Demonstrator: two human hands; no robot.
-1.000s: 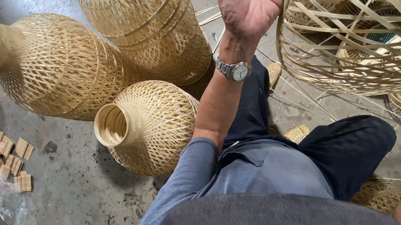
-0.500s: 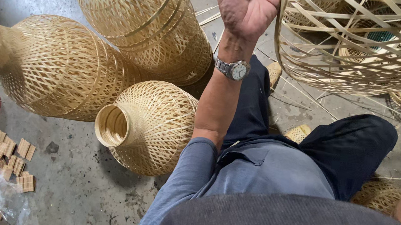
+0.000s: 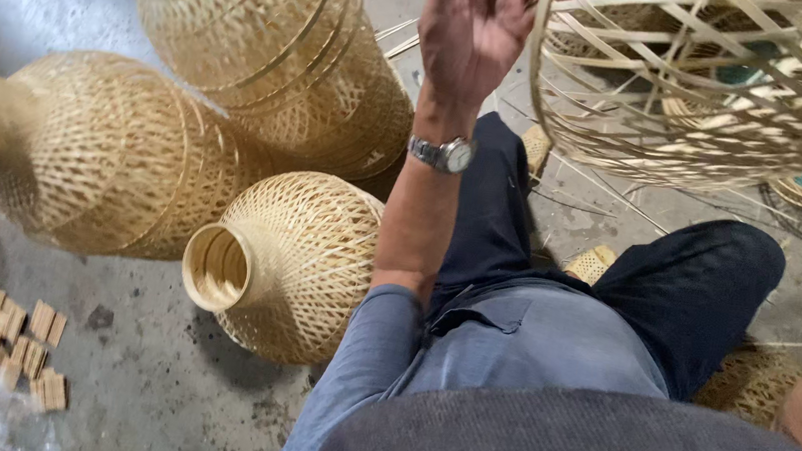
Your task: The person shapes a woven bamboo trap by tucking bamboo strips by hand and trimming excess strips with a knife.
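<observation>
Left hand (image 3: 479,28) wide, holding nothing beside basket (image 3: 718,90) at 1 o'clock; our right unseen, so it may tip.

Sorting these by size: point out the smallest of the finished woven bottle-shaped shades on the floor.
The small shade beside the left forearm, lying with its open neck toward the camera; the two others behind it are far bigger.

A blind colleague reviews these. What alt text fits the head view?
A person's left hand is raised, palm open, beside an unfinished open-weave bamboo basket. Three finished woven bamboo shades lie on the concrete floor.
</observation>
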